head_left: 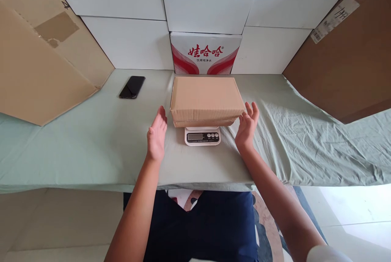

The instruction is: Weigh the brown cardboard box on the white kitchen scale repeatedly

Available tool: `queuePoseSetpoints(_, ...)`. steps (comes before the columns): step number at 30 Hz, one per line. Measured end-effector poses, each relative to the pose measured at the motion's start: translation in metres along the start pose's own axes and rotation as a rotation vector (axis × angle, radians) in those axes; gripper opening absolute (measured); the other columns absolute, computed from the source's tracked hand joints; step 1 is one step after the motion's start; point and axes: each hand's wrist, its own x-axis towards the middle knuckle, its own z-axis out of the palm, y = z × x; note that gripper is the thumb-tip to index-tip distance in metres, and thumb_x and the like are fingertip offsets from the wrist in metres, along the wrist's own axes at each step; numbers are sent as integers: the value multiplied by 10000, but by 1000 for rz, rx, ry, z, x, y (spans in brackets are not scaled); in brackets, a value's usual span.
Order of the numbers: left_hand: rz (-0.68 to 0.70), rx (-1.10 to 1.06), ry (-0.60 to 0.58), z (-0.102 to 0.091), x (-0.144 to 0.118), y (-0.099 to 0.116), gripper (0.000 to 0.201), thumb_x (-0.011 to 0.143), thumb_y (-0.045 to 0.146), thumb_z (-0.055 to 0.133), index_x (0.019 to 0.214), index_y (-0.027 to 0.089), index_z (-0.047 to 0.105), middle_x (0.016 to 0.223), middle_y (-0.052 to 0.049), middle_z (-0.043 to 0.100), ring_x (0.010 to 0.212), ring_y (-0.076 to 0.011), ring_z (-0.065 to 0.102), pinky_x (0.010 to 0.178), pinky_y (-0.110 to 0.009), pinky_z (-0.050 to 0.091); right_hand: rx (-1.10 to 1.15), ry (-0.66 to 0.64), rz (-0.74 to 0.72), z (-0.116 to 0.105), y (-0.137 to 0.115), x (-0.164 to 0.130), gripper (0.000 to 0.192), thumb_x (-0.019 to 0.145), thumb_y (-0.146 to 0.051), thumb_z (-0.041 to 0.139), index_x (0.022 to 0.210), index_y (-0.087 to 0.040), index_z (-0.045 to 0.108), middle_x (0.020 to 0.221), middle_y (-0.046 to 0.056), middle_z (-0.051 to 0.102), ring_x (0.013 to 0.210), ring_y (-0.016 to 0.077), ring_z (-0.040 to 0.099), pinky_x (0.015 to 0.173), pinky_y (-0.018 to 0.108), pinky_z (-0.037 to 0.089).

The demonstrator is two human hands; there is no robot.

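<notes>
head view: the cardboard box [207,100] sits closed on the small white scale [202,136], near the middle of the table and overhanging the scale on both sides and at the far end, so only the near strip with the display and buttons shows. the left hand [157,135] stands just beside the box's near left corner, palm turned inward, fingers straight and loosely together, holding nothing. the right hand [247,126] mirrors it at the near right corner, fingers spread a little and empty; its fingertips look very close to the box edge, though i can't tell whether they touch it. judging by this, the box is at the weighing step, with both hands flanking it; whichever move comes next needs the palms kept off the sides if the reading is to be true, or an even press from both sides if it is to be lifted. the display is too small to read. the table wears a wrinkled pale green cloth [91,144]. a black phone [132,86] lies far left. behind the box stands a white and red carton [205,53], with brown cardboard sheets [39,62] leaning at either side.
</notes>
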Motion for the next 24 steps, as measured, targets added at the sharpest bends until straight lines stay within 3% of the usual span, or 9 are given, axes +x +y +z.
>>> queuePoseSetpoints(5,-6,2,-8,-1,0,-1,765,863,790,399,1452,324,541,1645,-6,374,1568,-269,223,1279,-425,199,36,31,50,0,-1,3,571,805,-451,541,1354,-322,449,1524,57,450,1430,294,464,1207,571,308)
queuePoseSetpoints(24,-38,94,-99,0,-5,-7,859,848,786,441,1497,226,489,1630,-115,380,1528,-333,315,1261,-489,242,-120,-65,33,-6,16,7,485,840,-469,521,1315,-371,510,1417,26,548,1328,248,522,1153,538,393)
